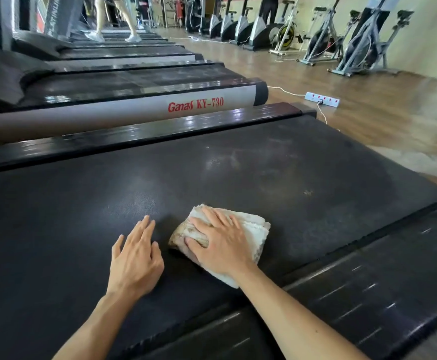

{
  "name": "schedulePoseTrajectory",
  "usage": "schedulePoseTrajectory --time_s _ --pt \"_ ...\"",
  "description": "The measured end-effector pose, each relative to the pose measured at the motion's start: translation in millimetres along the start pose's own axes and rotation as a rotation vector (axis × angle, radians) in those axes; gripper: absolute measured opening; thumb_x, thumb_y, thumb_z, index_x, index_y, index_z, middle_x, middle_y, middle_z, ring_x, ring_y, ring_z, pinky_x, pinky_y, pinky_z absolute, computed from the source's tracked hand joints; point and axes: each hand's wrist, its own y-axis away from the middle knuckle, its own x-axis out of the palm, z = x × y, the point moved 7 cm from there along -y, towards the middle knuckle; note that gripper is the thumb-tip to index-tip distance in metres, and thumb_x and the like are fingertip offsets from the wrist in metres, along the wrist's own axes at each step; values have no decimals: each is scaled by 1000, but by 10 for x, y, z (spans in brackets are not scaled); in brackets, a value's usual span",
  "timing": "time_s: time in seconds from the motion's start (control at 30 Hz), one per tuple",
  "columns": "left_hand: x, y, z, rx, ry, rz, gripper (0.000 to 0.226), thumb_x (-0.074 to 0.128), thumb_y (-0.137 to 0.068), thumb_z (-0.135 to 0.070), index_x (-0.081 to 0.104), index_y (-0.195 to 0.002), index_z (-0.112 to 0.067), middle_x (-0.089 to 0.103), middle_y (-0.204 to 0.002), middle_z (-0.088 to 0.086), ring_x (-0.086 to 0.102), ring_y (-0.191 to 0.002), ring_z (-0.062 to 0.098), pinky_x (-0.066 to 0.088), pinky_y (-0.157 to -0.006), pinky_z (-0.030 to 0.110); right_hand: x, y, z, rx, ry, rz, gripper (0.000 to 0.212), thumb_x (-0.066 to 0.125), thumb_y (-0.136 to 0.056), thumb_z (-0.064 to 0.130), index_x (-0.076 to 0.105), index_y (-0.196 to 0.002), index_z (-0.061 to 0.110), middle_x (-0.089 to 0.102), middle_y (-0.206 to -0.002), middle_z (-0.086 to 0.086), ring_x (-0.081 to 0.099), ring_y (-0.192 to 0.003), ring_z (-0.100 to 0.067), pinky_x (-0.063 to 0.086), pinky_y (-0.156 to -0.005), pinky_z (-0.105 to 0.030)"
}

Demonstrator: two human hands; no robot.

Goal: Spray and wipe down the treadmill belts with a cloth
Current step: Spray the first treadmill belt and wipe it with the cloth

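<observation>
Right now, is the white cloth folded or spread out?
Folded: the stained white cloth shows stacked layers at its edge under the right hand.

belt (238,165): I see it black, with a fine grainy texture and pale dusty smears
cloth (253,229): white, with brown stains at one end
neighbour rail (124,113): grey, with red letters
floor (368,81): brown wood

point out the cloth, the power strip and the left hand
cloth (255,227): head view, on its bare white folds right of the fingers
power strip (322,99): head view, middle of its white body on the floor
left hand (134,258): head view, back of the hand
</observation>
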Motion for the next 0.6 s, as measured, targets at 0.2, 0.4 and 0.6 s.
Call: schedulePoseTrajectory --time_s 0.2,0.4,0.6 --pt "27 210 -101 -3 -10 4 58 44 -102 -25 33 -158 -18 22 -168 -6 17 -155 8 8 -126 39 -219 387 -163 44 -3 -15 69 27 -89 72 47 -149 45 17 -171 15 16 -155 -9 8 -126 -36" --pt "155 247 -422 25 22 6 59 46 -102 -28 34 -158 -16 22 -168 -5 18 -155 10 8 -126 39 -441 467 -569 125 -23 51 76 22 -87 76 40 -154 45 11 -171 18 9 -156 -7 2 -128 -36" --pt "316 177 -699 40 14 5 60 45 -103 -30 31 -159 -16 19 -168 -5 15 -155 9 5 -126 38 -709 402 -1546 259 64 -4 59 36 -98 67 39 -154 47 14 -170 20 13 -155 -8 2 -124 -32"
